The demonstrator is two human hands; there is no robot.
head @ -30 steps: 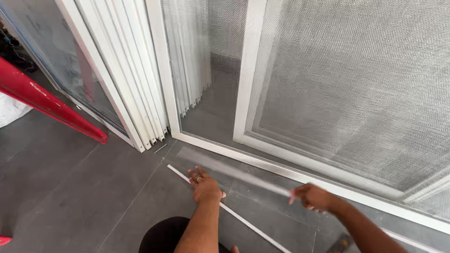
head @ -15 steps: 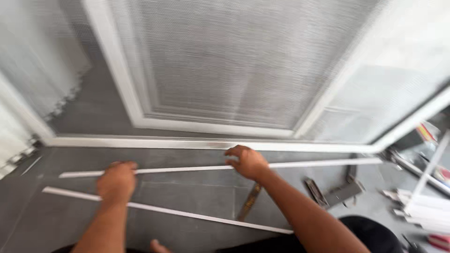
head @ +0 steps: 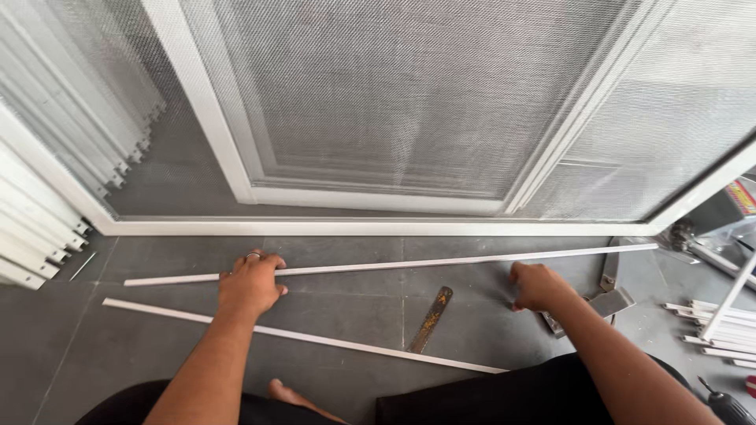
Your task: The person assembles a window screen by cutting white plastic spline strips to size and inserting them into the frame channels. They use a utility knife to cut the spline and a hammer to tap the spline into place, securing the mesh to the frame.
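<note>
A long thin white strip (head: 394,265) lies on the grey tiled floor, parallel to the bottom rail of a white mesh screen frame (head: 378,227). My left hand (head: 250,283) rests on the strip near its left end, fingers curled over it. My right hand (head: 539,285) sits just below the strip further right, with its fingers curled on the floor and nothing visibly in them. A second white strip (head: 315,338) runs at a slant nearer to me and passes under my left forearm.
A rusty flat metal bar (head: 431,319) lies between the two strips. A grey metal tool (head: 608,297) sits by my right hand. Stacked white profiles (head: 39,228) lean at the left. More white strips (head: 713,330) and a dark tool (head: 728,405) lie at the right.
The view has steadied on the screen's bottom rail. My right hand slid right along the upper strip, off it and away from my left hand, which stays on the strip.
</note>
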